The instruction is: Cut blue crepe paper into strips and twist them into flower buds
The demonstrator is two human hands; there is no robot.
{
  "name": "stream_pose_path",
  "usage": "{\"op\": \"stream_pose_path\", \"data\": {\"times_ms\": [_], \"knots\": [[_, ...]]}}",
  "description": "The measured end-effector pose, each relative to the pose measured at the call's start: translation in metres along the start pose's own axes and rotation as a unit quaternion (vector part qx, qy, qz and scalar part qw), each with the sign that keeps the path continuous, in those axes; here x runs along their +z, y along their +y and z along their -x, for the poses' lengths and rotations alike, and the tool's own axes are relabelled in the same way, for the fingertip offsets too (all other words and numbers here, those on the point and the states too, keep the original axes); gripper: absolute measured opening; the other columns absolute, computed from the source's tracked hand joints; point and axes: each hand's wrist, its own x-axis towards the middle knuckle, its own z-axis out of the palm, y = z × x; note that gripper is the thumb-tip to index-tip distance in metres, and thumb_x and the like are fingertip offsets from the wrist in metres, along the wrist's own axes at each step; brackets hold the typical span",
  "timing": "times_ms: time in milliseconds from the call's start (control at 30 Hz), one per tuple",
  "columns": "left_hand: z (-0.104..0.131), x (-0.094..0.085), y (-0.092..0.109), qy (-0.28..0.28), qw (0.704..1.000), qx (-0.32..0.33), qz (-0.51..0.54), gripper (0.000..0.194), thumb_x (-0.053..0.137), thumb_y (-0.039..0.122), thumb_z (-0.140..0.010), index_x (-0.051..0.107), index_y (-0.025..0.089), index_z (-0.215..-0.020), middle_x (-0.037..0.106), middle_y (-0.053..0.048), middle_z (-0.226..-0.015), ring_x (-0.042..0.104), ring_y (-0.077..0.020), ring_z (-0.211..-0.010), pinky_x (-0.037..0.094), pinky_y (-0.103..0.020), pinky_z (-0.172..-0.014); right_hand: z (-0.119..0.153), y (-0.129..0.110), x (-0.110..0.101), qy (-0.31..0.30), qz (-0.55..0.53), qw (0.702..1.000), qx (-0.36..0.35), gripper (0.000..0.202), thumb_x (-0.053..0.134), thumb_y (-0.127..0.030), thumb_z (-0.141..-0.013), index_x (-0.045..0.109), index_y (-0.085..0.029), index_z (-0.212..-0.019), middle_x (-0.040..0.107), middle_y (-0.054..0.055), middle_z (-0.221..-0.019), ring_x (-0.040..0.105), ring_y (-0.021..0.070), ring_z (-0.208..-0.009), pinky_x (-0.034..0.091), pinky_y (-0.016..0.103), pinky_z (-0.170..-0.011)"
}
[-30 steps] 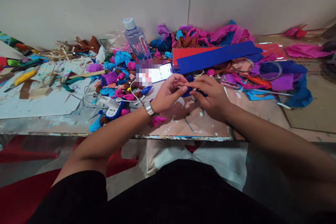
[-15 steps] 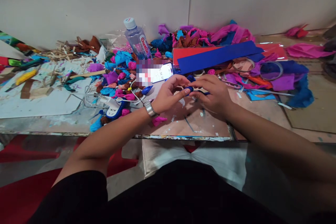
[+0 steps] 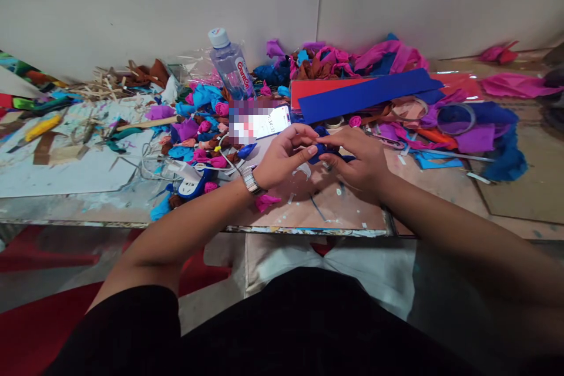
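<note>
Between my two hands, just over the table's front part, is a small piece of dark blue crepe paper (image 3: 315, 155), bunched up. My left hand (image 3: 288, 155), with a metal watch (image 3: 251, 180) on its wrist, pinches it from the left with thumb and fingers. From the right, my right hand (image 3: 359, 155) grips the same paper, thumb below and fingers above. A loose end of the blue paper shows under the right thumb; the rest is hidden by my fingers. Behind my hands lies a long flat strip of blue crepe paper (image 3: 361, 97) on a red sheet (image 3: 324, 91).
A lit phone (image 3: 277, 122) leans behind my left hand, near a water bottle (image 3: 231, 67). Several crumpled paper rosettes lie left of it, beside a power strip (image 3: 194, 183). A yellow utility knife (image 3: 43, 128) and tape rolls (image 3: 456, 118) flank the scene.
More of the blue paper shows between my fingertips, and it looks fuller. My hands have shifted only slightly and stay together in the same place.
</note>
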Motion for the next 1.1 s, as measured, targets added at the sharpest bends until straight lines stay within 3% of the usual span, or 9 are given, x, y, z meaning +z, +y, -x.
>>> {"op": "stream_pose_path", "data": {"times_ms": [133,267,367,567,767,933,1100], "knots": [[0.0001,0.0011,-0.0035,0.040,0.999,0.000,0.009,0.044,0.084,0.060,-0.094,0.067,0.024,-0.114,0.073,-0.004,-0.109,0.072,-0.0139,-0.093,0.062,-0.027,-0.081,-0.0013,-0.0013,-0.0007,0.021,0.001,1.000,0.021,0.033,0.073,-0.057,-0.104,0.080,-0.029,-0.119,0.084,0.006,-0.101,0.077,0.0256,-0.090,0.058,0.042,-0.086],[0.0006,0.0032,-0.0033,0.043,0.998,-0.035,0.006,0.046,0.083,0.065,-0.093,0.067,0.023,-0.099,0.070,-0.001,-0.088,0.067,-0.0129,-0.073,0.060,-0.029,-0.070,-0.0034,-0.0031,-0.0022,0.059,0.002,0.997,0.057,0.035,0.071,-0.061,-0.103,0.078,-0.028,-0.115,0.079,0.005,-0.092,0.073,0.0241,-0.081,0.058,0.041,-0.079],[0.0014,0.0038,-0.0011,0.030,0.999,-0.033,-0.025,0.047,0.086,0.065,-0.090,0.069,0.021,-0.092,0.071,0.000,-0.083,0.068,-0.0138,-0.074,0.060,-0.031,-0.073,-0.0042,-0.0044,-0.0024,0.073,-0.001,0.995,0.066,0.038,0.072,-0.064,-0.102,0.076,-0.027,-0.111,0.077,0.004,-0.090,0.072,0.0229,-0.079,0.058,0.039,-0.077],[0.0021,0.0010,-0.0002,0.037,0.998,-0.019,-0.044,0.043,0.086,0.060,-0.092,0.072,0.020,-0.096,0.074,-0.001,-0.091,0.067,-0.0133,-0.082,0.058,-0.030,-0.082,-0.0048,-0.0048,-0.0005,0.088,-0.016,0.995,0.043,0.040,0.073,-0.066,-0.101,0.074,-0.026,-0.102,0.078,0.004,-0.090,0.071,0.0216,-0.076,0.057,0.037,-0.074],[0.0000,-0.0019,-0.0023,0.014,0.996,-0.007,-0.085,0.044,0.080,0.063,-0.096,0.070,0.021,-0.096,0.071,-0.002,-0.089,0.064,-0.0140,-0.080,0.055,-0.030,-0.078,-0.0036,-0.0040,-0.0008,0.084,-0.010,0.994,0.065,0.045,0.072,-0.071,-0.099,0.072,-0.026,-0.101,0.078,0.004,-0.089,0.071,0.0221,-0.075,0.057,0.038,-0.073],[0.0010,-0.0039,-0.0068,0.063,0.987,0.053,-0.134,0.044,0.078,0.063,-0.097,0.068,0.023,-0.114,0.072,-0.008,-0.113,0.068,-0.0184,-0.100,0.056,-0.031,-0.084,-0.0037,0.0006,-0.0006,0.051,0.000,0.996,0.068,0.048,0.071,-0.074,-0.098,0.074,-0.026,-0.098,0.078,0.004,-0.086,0.070,0.0231,-0.077,0.055,0.039,-0.075],[0.0028,-0.0039,-0.0029,0.041,0.977,0.092,-0.186,0.042,0.075,0.060,-0.100,0.071,0.022,-0.119,0.076,-0.010,-0.120,0.070,-0.0198,-0.106,0.057,-0.035,-0.092,-0.0019,0.0050,0.0003,0.003,0.028,0.999,0.042,0.045,0.073,-0.070,-0.099,0.076,-0.025,-0.097,0.079,0.004,-0.087,0.071,0.0248,-0.082,0.050,0.041,-0.082]]}}
